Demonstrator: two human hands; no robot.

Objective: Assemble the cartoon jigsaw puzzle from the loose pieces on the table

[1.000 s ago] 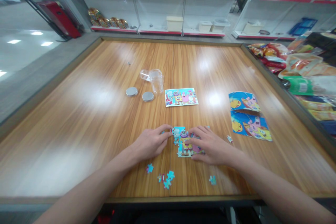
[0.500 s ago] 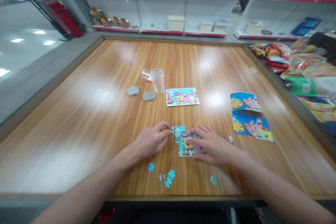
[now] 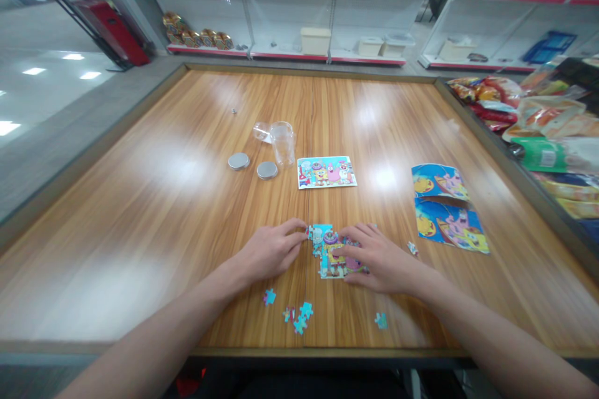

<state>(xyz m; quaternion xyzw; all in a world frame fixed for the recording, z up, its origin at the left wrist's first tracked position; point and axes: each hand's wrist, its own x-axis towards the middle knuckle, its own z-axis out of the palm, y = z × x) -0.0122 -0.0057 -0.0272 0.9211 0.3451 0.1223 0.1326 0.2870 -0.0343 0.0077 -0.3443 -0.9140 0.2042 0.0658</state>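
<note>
A partly built cartoon jigsaw (image 3: 327, 252) lies on the wooden table (image 3: 163, 199) near its front edge. My left hand (image 3: 274, 250) pinches a small puzzle piece (image 3: 309, 232) against the jigsaw's upper left corner. My right hand (image 3: 374, 257) rests flat on the jigsaw's right side, fingers stretched out and pressing down. Several loose pieces (image 3: 297, 317) lie in front of my hands, with one more piece (image 3: 380, 321) to the right and a small one (image 3: 412, 248) beside my right hand.
A small picture card (image 3: 326, 172) lies beyond the jigsaw. Two finished puzzle pictures (image 3: 444, 206) lie to the right. A clear plastic jar (image 3: 282, 143) and two round metal lids (image 3: 253, 166) stand at mid-table. Snack bags (image 3: 538, 118) pile at the right edge. Store shelves (image 3: 290, 6) line the back.
My hands have stayed at the jigsaw; the left hand's fingers nudged the small piece slightly toward the corner. The view has shifted a little.
</note>
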